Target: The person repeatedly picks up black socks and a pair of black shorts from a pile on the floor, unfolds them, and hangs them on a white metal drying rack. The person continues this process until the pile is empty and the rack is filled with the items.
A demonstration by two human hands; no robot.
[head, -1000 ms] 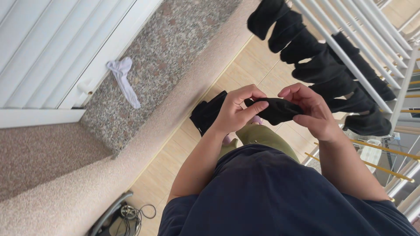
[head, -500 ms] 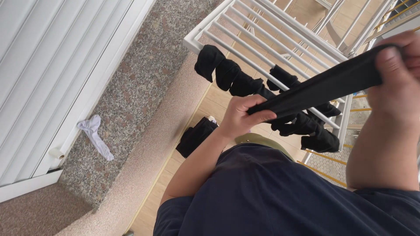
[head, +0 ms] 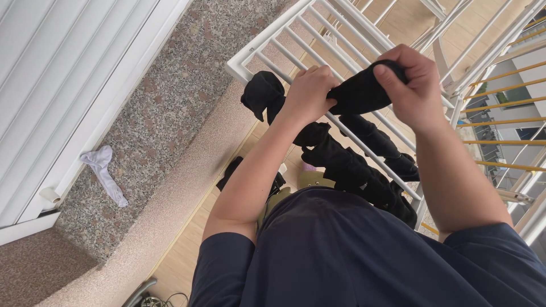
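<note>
Black sock (head: 359,91) in both hands' grip; white rack (head: 296,35), probably balcony

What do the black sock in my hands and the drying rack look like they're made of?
Black sock: soft matte knit fabric, likely cotton or a blend; it bunches between left hand and right hand. Drying rack: smooth white rigid bars, probably coated metal, possibly plastic.

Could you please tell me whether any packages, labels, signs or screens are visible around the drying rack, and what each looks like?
None are in view: only the white drying rack hung with black socks, both hands bunching one black sock, and a white sock on the stone ledge.
</note>
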